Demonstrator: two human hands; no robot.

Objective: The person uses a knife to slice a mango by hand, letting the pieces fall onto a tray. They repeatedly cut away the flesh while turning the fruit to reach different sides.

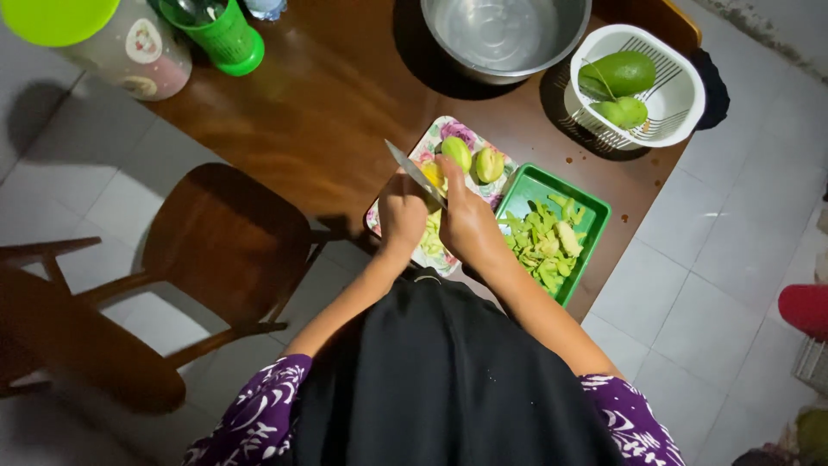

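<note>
Our left hand [402, 217] grips one knife [412, 169] and our right hand [464, 216] clamps yellow fruit [434, 176] on the floral tray [448, 134] beside two halves [473, 159], near the table's edge, the green tray [586, 207] holding peels [545, 242], the white basket [686, 95] two mangoes [623, 85].

Dim overhead light, hard shadows (wide-angle bending at edges), fairly sharp.

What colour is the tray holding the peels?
Green: the square tray of peels, seen in the head view.
</note>
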